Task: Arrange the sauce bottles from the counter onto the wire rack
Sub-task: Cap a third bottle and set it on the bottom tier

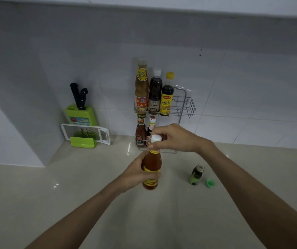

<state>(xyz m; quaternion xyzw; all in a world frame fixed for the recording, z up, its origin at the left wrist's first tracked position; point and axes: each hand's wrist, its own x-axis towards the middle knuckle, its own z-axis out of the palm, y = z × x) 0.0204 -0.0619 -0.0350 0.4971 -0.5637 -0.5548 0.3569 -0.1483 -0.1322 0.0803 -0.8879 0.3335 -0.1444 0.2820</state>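
Left hand wrapped around the body of the tall orange-red sauce bottle with yellow label, fingers closed on it. Right hand pinching its white cap from above, looks like tightening or checking the cap before the lift. Bottle upright, long axis vertical, base looks on or just above the cream tabletop, can't tell which

Landmark = two-tier silver wire rack on the white tiled wall. Bottle sits directly in front of the rack, near its lower tier. Upper tier: three bottles on its left, right part free. Lower tier: two small bottles on the left, the rest hidden behind the right hand

Key relation: free slots lie beyond the hands and to the right, so the move is forward, bottle kept vertical. Right hand is nearer the rack

Small dark green bottle uncapped on the tabletop in front-right of the rack, its green cap just beside it; needs capping first
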